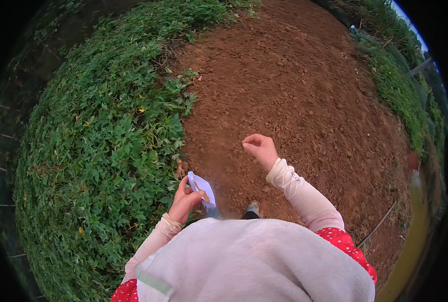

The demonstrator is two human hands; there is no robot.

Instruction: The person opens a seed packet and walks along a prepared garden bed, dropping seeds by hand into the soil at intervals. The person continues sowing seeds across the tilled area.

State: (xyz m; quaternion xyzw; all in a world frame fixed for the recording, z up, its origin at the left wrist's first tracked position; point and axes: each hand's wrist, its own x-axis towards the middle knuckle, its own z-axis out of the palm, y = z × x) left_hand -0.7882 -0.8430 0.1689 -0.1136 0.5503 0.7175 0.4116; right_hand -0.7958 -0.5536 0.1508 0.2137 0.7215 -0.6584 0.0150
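My left hand (182, 202) grips a folded piece of white paper (207, 188) between thumb and fingers, low at the edge of the leafy plants. A small heap of light-brown seeds or grains (202, 191) lies in the paper's fold, near my thumb. Out over the bare reddish-brown soil (284, 94), my right hand (262, 148) is raised with thumb and fingertips pinched together. Whether a tiny grain sits in that pinch is too small to tell.
Dense green leafy vines (110, 124) cover the ground on the left. My shoe (253, 207) stands on the soil below. A thin rod (377, 224) lies at the lower right, near a yellow curved strip (409, 238). Grass and netting (397, 71) border the right.
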